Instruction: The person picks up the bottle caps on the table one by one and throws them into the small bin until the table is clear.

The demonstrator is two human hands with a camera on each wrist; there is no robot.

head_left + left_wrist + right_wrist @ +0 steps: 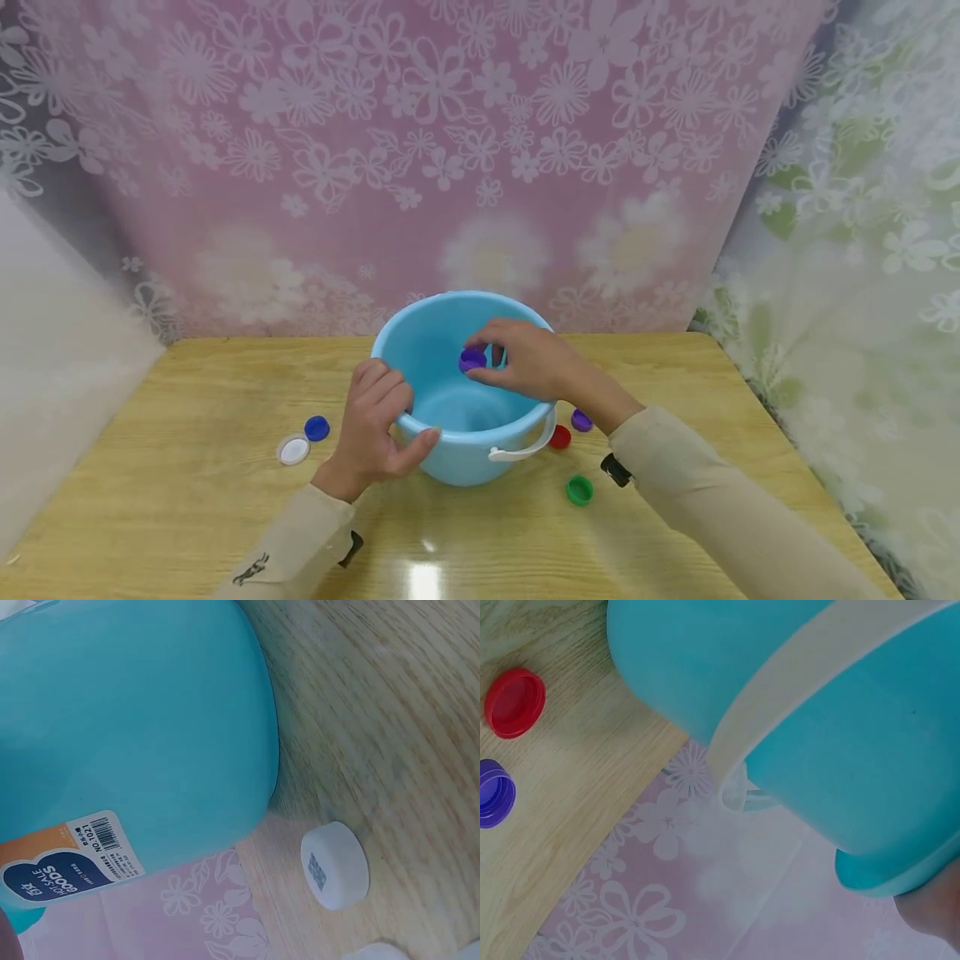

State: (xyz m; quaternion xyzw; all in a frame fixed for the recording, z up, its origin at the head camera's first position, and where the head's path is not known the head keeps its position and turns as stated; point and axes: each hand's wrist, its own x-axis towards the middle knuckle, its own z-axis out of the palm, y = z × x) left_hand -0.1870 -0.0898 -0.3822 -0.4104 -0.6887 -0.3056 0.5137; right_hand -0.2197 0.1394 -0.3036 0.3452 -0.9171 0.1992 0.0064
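A light blue bucket (468,458) stands on the wooden table, its mouth facing up toward the head camera. My left hand (375,425) grips the near left rim, fingers over the inside and thumb along the outside. Over the bucket's mouth, my right hand (531,360) pinches a purple bottle cap (472,362) between thumb and fingers. The white handle (525,450) hangs down on the bucket's right side. In the right wrist view, part of the right hand (934,907) shows by the rim, with the held cap out of sight.
Right of the bucket lie a red cap (559,437), another purple cap (582,420) and a green cap (580,490). To the left are a blue cap (317,428) and a white round lid (293,450). Behind the table hangs a pink flowered curtain (420,225).
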